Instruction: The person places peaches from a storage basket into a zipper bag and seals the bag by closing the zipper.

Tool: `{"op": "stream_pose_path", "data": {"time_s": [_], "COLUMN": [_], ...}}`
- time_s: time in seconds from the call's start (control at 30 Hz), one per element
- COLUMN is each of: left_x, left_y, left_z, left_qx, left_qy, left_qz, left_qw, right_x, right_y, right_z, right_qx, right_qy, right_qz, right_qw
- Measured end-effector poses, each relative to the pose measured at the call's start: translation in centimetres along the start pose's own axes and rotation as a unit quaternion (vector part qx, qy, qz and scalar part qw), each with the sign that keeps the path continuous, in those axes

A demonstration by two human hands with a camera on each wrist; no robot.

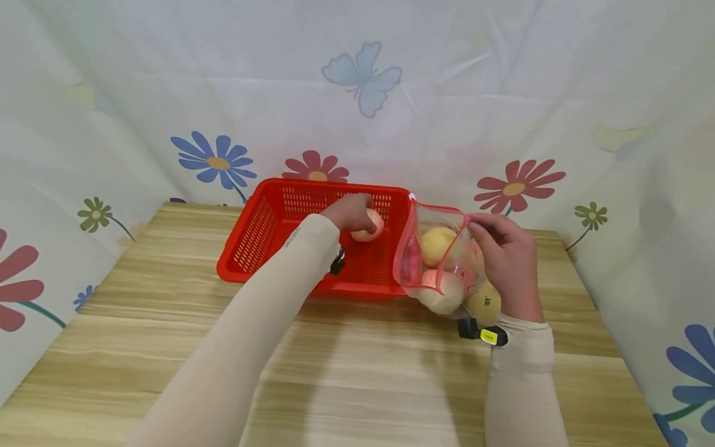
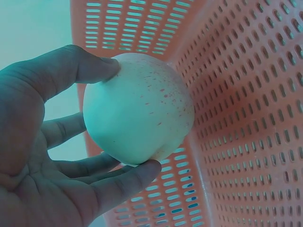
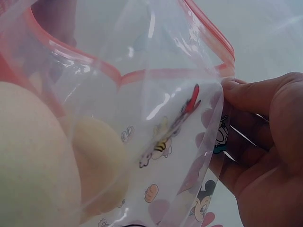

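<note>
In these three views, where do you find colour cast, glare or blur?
Left wrist view: a bluish-green cast tints the peach and left hand. Right wrist view: glare streaks the clear bag, nearest fruit blurred. Head view: evenly lit, sharp, soft shadows on the table.

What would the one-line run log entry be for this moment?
left hand: grips peach inside red basket | right hand: pinches zip bag mouth open | bag: more fruit inside, beside the basket

you will find no readable words or numbers here. the clear zip bag (image 3: 156,142) carries only printed cartoon mouse figures, at about five o'clock on its side in the right wrist view. a small yellow tag (image 1: 488,336) on the right wrist strap shows marks too small to read.
</note>
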State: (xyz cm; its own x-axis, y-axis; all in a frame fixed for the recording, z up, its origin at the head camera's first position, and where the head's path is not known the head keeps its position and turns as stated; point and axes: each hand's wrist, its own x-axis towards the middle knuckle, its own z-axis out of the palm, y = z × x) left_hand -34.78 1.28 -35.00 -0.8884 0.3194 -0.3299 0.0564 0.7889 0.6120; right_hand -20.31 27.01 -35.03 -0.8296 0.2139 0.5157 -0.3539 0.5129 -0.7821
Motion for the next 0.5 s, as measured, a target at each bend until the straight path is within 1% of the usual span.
{"op": "stream_pose_path", "data": {"time_s": [0.2, 0.4, 0.5], "left_x": [-0.5, -1.4, -1.8], "left_y": [0.3, 0.9, 1.3], "left_z": [-0.2, -0.6, -0.7], "left_qx": [0.017, 0.021, 0.016], "left_qy": [0.005, 0.012, 0.011], "left_qz": [0.007, 0.031, 0.039], "left_qw": [0.9998, 0.9992, 0.9990], "right_x": [0.0, 0.0, -0.1], "right_y": [0.0, -0.1, -0.1], "right_z": [0.0, 0.0, 0.0], "right_qx": [0.001, 0.013, 0.016], "right_qy": [-0.005, -0.004, -0.002], "right_qz": [0.004, 0.003, 0.001], "right_qw": [1.000, 1.000, 1.000]}}
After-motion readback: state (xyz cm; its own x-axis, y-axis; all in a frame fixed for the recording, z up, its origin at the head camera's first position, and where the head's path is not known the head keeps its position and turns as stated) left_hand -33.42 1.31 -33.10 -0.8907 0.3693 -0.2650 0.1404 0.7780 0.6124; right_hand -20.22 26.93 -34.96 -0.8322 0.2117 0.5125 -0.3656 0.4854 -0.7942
